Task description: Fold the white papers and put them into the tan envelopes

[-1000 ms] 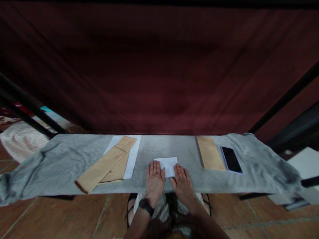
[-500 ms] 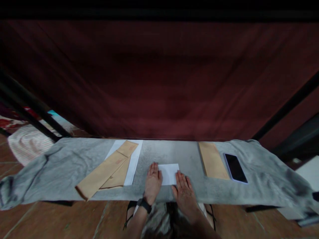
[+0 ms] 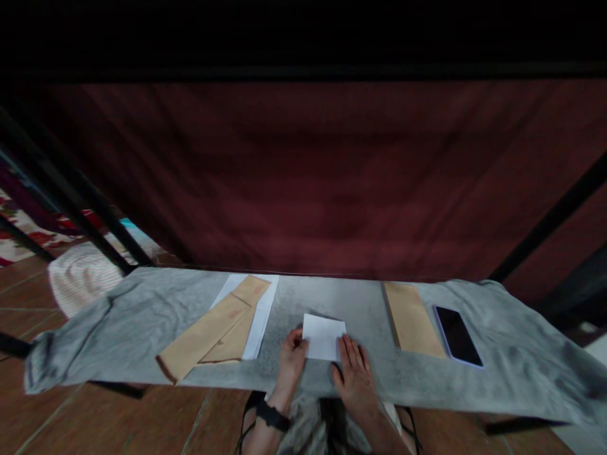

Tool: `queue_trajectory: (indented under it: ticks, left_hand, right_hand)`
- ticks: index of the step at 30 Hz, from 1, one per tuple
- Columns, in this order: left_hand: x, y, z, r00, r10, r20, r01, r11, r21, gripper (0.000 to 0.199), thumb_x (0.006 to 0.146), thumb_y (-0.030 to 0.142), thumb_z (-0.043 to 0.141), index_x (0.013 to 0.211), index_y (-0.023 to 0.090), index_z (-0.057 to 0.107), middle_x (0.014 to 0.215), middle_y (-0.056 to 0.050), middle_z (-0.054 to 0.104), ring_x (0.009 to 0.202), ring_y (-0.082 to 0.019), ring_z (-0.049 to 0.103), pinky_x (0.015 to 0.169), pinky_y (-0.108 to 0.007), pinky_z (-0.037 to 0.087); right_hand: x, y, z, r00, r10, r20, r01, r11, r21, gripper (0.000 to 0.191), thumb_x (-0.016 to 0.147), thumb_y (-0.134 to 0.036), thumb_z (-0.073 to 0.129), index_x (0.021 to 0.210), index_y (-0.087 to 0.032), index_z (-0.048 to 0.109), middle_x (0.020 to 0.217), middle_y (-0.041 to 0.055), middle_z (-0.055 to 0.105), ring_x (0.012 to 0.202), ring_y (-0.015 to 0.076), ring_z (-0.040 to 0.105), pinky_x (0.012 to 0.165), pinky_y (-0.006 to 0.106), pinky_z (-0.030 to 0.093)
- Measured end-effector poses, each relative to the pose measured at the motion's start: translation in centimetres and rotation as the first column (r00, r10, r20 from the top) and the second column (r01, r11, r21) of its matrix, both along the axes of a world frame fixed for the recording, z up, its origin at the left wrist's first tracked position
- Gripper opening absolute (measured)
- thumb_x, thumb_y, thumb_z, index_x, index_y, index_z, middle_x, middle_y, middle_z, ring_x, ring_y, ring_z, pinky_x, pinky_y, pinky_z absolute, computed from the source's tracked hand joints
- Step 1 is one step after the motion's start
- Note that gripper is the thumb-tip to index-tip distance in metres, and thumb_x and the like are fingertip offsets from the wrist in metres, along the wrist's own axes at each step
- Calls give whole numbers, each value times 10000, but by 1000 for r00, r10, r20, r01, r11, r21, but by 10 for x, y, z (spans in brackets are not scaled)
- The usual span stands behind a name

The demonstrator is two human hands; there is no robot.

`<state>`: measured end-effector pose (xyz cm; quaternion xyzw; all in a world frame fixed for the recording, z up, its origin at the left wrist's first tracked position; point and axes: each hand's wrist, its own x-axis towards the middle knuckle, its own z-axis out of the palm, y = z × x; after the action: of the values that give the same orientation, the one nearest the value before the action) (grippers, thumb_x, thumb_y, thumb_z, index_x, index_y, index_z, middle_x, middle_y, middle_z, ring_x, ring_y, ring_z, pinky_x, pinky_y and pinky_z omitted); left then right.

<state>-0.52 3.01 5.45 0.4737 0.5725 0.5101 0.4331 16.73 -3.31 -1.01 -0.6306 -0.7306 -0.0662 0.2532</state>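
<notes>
A small folded sheet of white paper (image 3: 324, 338) lies in front of me on the grey cloth (image 3: 332, 294), its far edge slightly raised. At its left edge, my left hand (image 3: 291, 361) is closed, thumb and curled fingers pinching the paper's side. My right hand (image 3: 355, 374) rests open, its outstretched fingertips touching the paper's right edge. A dark watch (image 3: 272, 415) sits on my left wrist.
To the left, brown paper envelopes (image 3: 208, 328) lie across white sheets (image 3: 262, 322). On the right are a stack of brown envelopes (image 3: 413, 319) and a phone (image 3: 458, 336). Behind the cloth-covered surface hangs a dark red curtain (image 3: 303, 189), with black bars at both sides.
My left hand has gone from lying flat beside the paper to pinching its left edge. The paper's far edge has lifted slightly. My right hand stays at the right edge; the view has shifted.
</notes>
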Motion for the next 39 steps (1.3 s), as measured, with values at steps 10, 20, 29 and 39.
queue_trajectory:
  ticks: [10, 20, 29, 39]
  left_hand:
    - [18, -6, 27, 998, -32, 61, 36, 997, -75, 522, 955, 486, 544, 1390, 199, 569, 1368, -149, 646, 1217, -272, 640, 901, -373, 570]
    - [-3, -5, -26, 993, -89, -77, 83, 993, -82, 702, 814, 138, 546, 1505, 169, 422, 942, -40, 750, 866, -207, 727, 801, -362, 607]
    - [-4, -9, -23, 719, -48, -693, 114, 992, 50, 664, 800, -35, 380, 1413, 155, 551, 1431, -130, 572, 1208, -219, 634, 1090, -353, 494]
    - [21, -32, -25, 303, -141, -942, 379, 925, -16, 560, 942, 63, 358, 1486, 164, 447, 1637, -127, 348, 1529, -261, 272, 1232, -520, 260]
  right_hand:
    - [-17, 37, 74, 373, -126, -919, -79, 983, -166, 632, 1021, -607, 306, 1299, -164, 660, 1250, 139, 721, 1137, 276, 687, 918, 393, 569]
    - [5, 27, 23, 131, -282, -951, -120, 947, -297, 593, 788, -700, 603, 1034, -174, 724, 842, 106, 761, 737, 282, 724, 671, 414, 596]
    - [41, 9, 7, 714, -101, -693, 51, 994, -92, 486, 977, -484, 397, 1242, -174, 662, 1178, 152, 707, 1048, 276, 660, 937, 462, 523]
    - [17, -2, 11, 968, 252, -16, -250, 951, -184, 508, 1060, -296, 278, 1483, -111, 489, 1564, 141, 457, 1444, 266, 410, 1208, 498, 262]
